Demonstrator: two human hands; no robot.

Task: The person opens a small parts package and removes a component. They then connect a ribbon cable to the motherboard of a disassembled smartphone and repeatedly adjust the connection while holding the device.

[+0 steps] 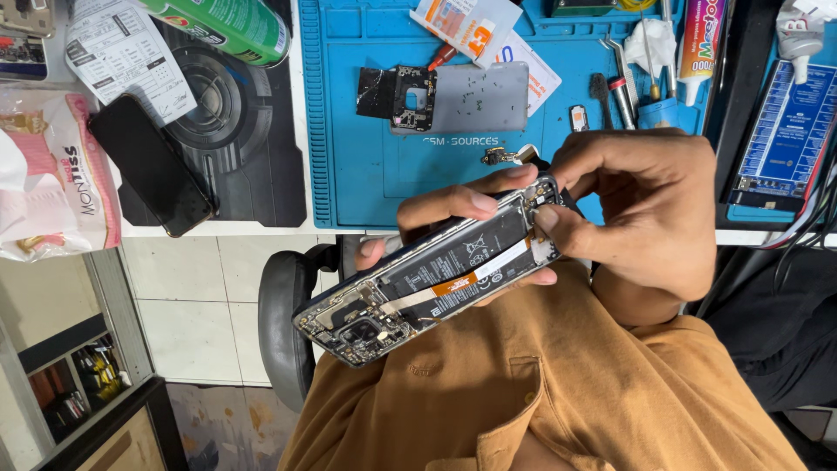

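Head view, looking down over the person's chest. An opened smartphone [436,283], back cover removed, is held tilted in the air above the lap and in front of the blue work mat [349,174], camera end low at the left, charging end high at the right. The left hand [453,214] cradles it from behind and beneath, fingers wrapped around the far edge and closed on the frame, thumb lying along the upper rim. The right hand [641,205] is pinched together at the phone's upper right corner, its fingertips [547,220] touching the end of the pale flex ribbon [488,266] that runs diagonally across the black battery [449,257]; whether they grip the ribbon or only press on it cannot be told. On the mat lie a detached dark circuit cover [410,96], a grey plate [479,100] dotted with small screws, a small loose part [506,155], tweezers [623,78] and a glue tube [702,39]. Farther left, a second dark phone [153,166] rests on a black mat beside a green spray can [231,26] and a paper sheet [122,48]. Judged risks: a sideways or hurried pull by the fingertips could crease or tear the thin ribbon or lift its connector; because the phone is unsupported over the lap, a slip of the left-hand hold could drop it; the screws, lying loose, could scatter if the mat is knocked.
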